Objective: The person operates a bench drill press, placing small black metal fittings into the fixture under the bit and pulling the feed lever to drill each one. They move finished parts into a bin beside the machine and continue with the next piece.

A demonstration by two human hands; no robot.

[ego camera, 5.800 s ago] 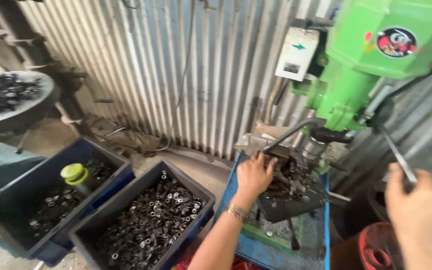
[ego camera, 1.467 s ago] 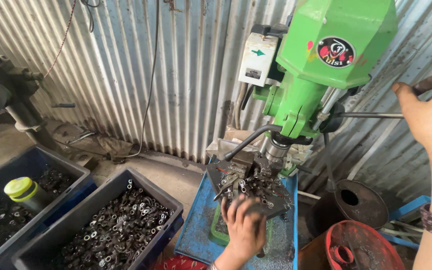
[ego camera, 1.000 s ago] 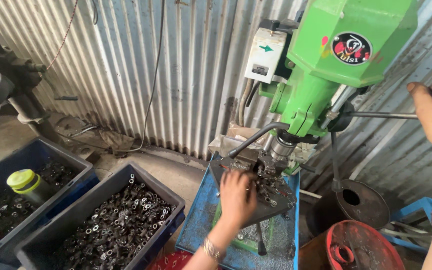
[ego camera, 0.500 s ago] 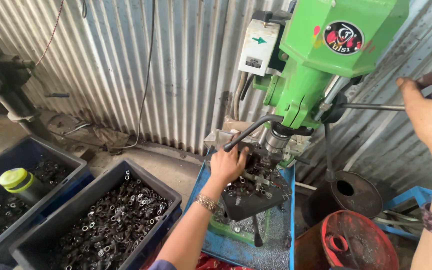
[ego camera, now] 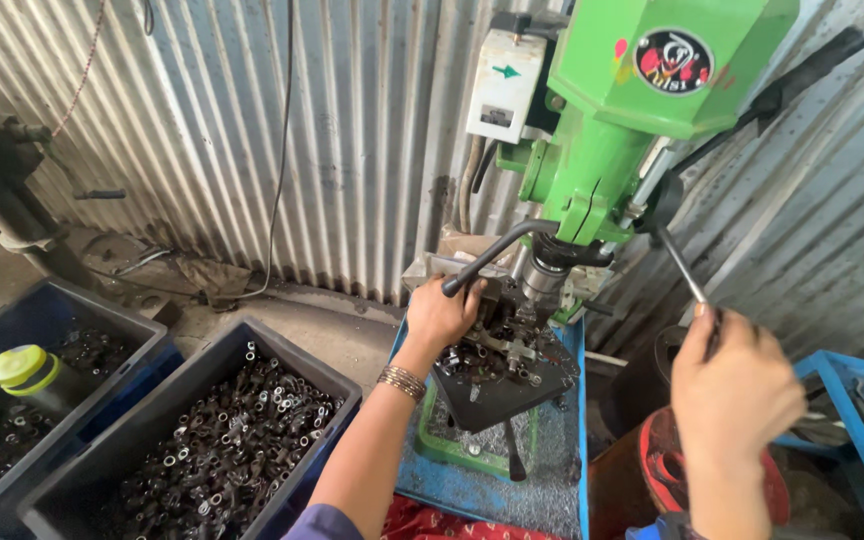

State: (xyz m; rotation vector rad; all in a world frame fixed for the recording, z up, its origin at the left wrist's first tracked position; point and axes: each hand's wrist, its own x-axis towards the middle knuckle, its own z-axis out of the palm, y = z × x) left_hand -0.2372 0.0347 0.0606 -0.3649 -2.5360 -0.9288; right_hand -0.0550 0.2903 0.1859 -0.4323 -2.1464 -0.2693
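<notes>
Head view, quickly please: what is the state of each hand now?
Left hand: closed on the dark bent metal lever under the green drill press.
Right hand: closed on the thin metal feed handle.

There is one green drill. It has one white box on its left side. There are two hands: the left hand and the right hand. There are two dark bins, one near and one at the far left. Both hold metal bits, too many to count. One bottle with a yellow cap stands in the left bin. One red bucket sits on the right. One blue crate is beside it.
</notes>
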